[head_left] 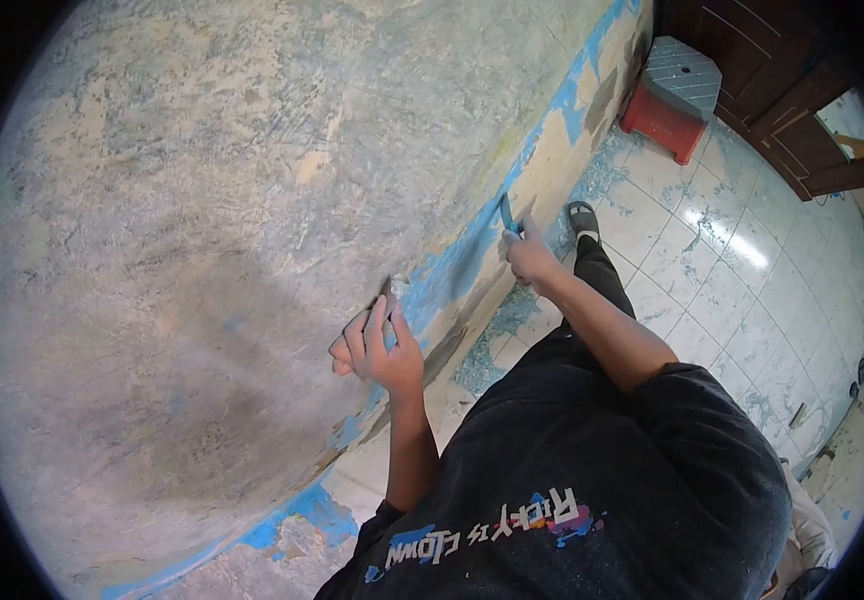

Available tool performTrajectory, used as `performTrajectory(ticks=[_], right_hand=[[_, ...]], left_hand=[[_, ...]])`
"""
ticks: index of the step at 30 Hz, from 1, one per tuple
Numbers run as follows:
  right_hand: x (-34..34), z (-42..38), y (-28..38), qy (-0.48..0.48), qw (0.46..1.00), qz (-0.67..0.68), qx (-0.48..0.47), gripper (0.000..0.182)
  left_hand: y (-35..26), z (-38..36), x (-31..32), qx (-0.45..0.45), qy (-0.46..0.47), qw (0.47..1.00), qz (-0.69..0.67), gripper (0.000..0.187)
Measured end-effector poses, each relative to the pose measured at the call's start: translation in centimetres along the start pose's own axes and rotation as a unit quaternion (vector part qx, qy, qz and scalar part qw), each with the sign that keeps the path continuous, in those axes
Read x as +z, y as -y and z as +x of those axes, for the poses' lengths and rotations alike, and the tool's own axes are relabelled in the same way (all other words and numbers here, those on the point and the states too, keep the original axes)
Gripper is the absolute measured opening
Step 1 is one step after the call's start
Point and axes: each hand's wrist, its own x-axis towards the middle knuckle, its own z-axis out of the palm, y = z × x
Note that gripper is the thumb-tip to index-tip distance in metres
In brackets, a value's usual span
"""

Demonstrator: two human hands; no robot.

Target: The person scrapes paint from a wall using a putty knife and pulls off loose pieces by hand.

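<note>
In front of me is a mottled grey and cream wall [222, 150], with a band of blue paint [452, 270] along its lower part. My right hand [532, 258] is closed around a scraper [508, 212], its narrow blue-grey blade touching the wall at the upper edge of the blue band. Further left, my left hand [384, 350] is up against the wall with its fingers bent. A small whitish piece [399, 287] shows just past the left fingertips, and a bit of blue is visible at the palm. What the left hand grips is mostly hidden.
A red step stool with a grey top [684, 78] stands on the tiled floor [732, 240] near dark wooden furniture [752, 60]. Paint flakes [517, 315] litter the floor along the wall. My sandalled foot [584, 220] is close to the wall.
</note>
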Motion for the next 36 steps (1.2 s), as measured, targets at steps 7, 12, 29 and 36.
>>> performTrajectory(ticks=[7,12,29,36], right_hand=[[-0.6,-0.2,1.1,0.012,1.0,0.021,-0.015,0.02],[-1.2,-1.6,1.2,0.014,1.0,0.016,0.009,0.018],[-8.1,-0.1,-1.0,0.022,0.993,0.026,0.109,0.024],[-13.3,1.9,2.8,-0.039,0.987,0.091,0.128,0.018]], left_hand=[[0.0,0.4,0.5,0.006,-0.012,1.0,0.006,0.03],[0.1,0.0,0.5,-0.018,-0.024,0.999,-0.023,0.028],[-1.6,0.3,0.0,-0.075,-0.077,0.992,-0.068,0.026],[-5.0,0.9,1.0,-0.082,-0.073,0.993,-0.055,0.027]])
